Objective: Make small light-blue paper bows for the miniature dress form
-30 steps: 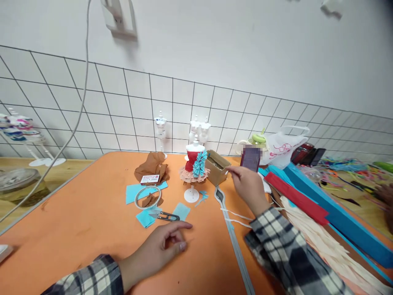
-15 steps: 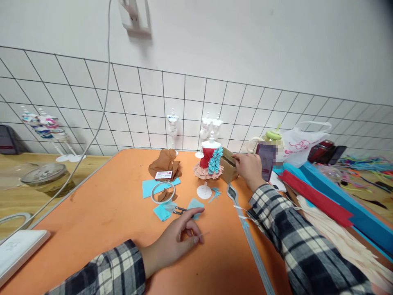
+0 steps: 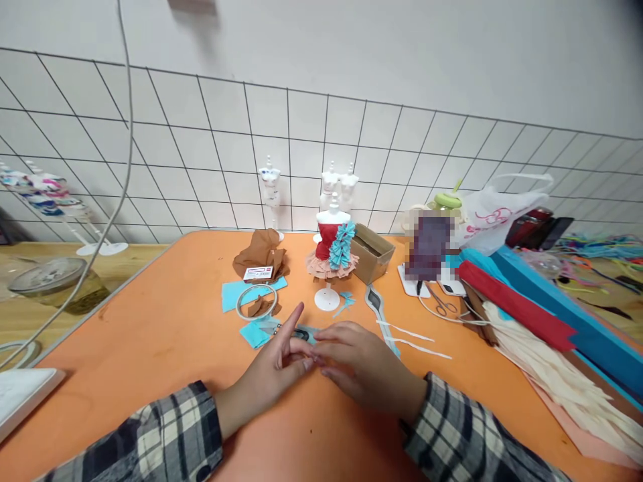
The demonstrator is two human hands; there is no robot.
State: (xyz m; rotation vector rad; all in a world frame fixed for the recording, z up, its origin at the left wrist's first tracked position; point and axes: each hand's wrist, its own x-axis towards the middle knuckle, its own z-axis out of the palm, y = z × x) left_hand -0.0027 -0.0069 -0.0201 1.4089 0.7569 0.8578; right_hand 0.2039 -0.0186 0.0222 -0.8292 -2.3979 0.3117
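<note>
My left hand (image 3: 276, 368) is in a pinch, thumb against curled fingers, with its index finger pointing up. What it pinches is too small to make out now. My right hand (image 3: 369, 365) meets it at the fingertips, fingers closed together; anything between them is hidden. Just beyond, partly covered by my hands, lie small thread snips (image 3: 301, 333) and a folded blue cloth piece (image 3: 255, 333). Farther back stands a mini dress form (image 3: 332, 218) in a red bodice with blue ruffles (image 3: 342, 246) and a pink ruffled skirt (image 3: 324, 264). A small blue scrap (image 3: 345, 302) lies by its base.
Behind are an open cardboard box (image 3: 374, 254), an embroidery hoop (image 3: 237, 306), brown fabric (image 3: 256, 253) and white dress forms (image 3: 270, 191). On the right are a tape measure (image 3: 374, 301), white strips (image 3: 422, 345), a phone (image 3: 431, 248), scissors (image 3: 445, 306) and fabric strips (image 3: 517, 311).
My right hand has left the cardboard box and come down to my left hand's fingertips. The thin, hair-like piece seen at my left fingertips is no longer distinguishable. The view has shifted slightly.
</note>
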